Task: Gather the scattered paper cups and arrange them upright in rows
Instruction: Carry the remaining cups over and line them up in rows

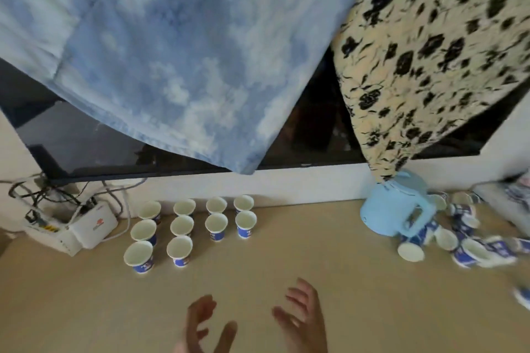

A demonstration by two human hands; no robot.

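Head view.

- Table [301, 261]: beige top, running along a white wall.
- Upright cups [182, 226]: ten blue-and-white paper cups, mouths up, left of centre on the table near the wall. They stand in three rows: four at the back, four in the middle, two at the front left. They are close together; I cannot tell whether neighbours touch.
- Scattered cups [470, 251]: a loose heap at the right of the table, most lying on their sides, some touching each other, well apart from the rows.
- Single cup [522, 296]: cut by the right edge, blurred.
- Jug [397, 210]: pale blue, with handle, standing at the left edge of the heap; one fallen cup lies against its base.
- Router [87, 231]: white box at the far left, just beside the rows, with cables [57, 195] tangled behind it.
- Screen [86, 146]: dark, against the wall above the table.
- Blue cloth [172, 51]: mottled, draped over the screen.
- Floral cloth [430, 66]: cream with black print, hanging down to the jug.
- Left hand [200, 324]: bottom centre, fingers spread, holding nothing.
- Right hand [304, 315]: near the left hand, fingers spread, holding nothing.
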